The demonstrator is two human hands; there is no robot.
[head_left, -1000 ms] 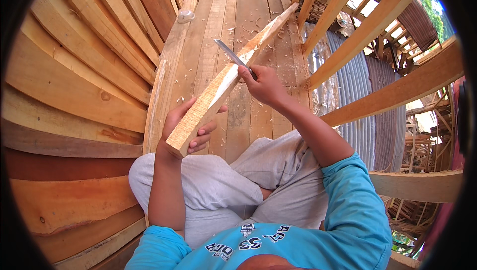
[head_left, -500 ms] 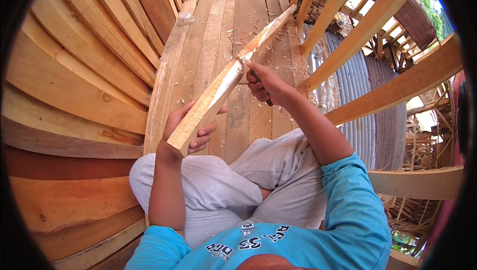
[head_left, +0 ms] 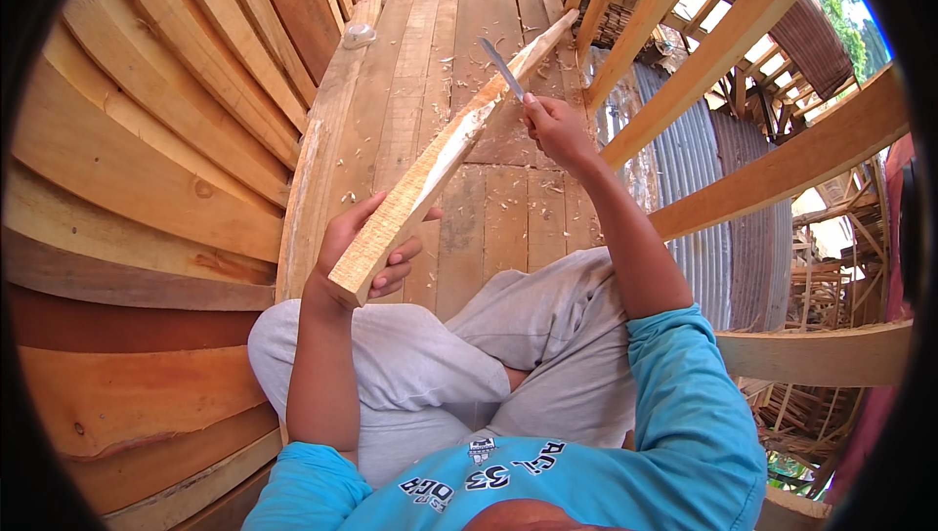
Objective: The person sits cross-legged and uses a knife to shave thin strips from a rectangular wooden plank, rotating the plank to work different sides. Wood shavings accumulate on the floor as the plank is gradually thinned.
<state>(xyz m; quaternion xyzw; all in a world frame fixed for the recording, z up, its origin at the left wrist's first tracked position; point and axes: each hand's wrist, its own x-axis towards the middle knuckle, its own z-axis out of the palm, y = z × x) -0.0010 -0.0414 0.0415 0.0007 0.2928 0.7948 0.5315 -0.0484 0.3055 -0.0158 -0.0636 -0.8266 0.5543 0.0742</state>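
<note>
A long squared piece of wood (head_left: 415, 189) slants from my lap toward the far right, its thinner far end pale and freshly cut. My left hand (head_left: 376, 248) is wrapped around its near end from beneath, fingers curling up on the right side. My right hand (head_left: 557, 128) grips a knife (head_left: 503, 69) by its handle, which the fingers mostly hide. The blade points up and to the left, lying across the wood's far half; whether it touches the surface I cannot tell.
Wood shavings (head_left: 498, 201) are scattered over the plank floor (head_left: 415, 82). A small clear, rounded object (head_left: 359, 36) lies at the far left. Upright boards (head_left: 147, 194) wall the left side. Wooden bars (head_left: 782, 169) stand on the right, with corrugated metal sheets (head_left: 694, 189) beyond them.
My right hand has moved forward and to the right along the wood, and the knife blade now shows plainly. My left hand keeps its hold on the near end.
</note>
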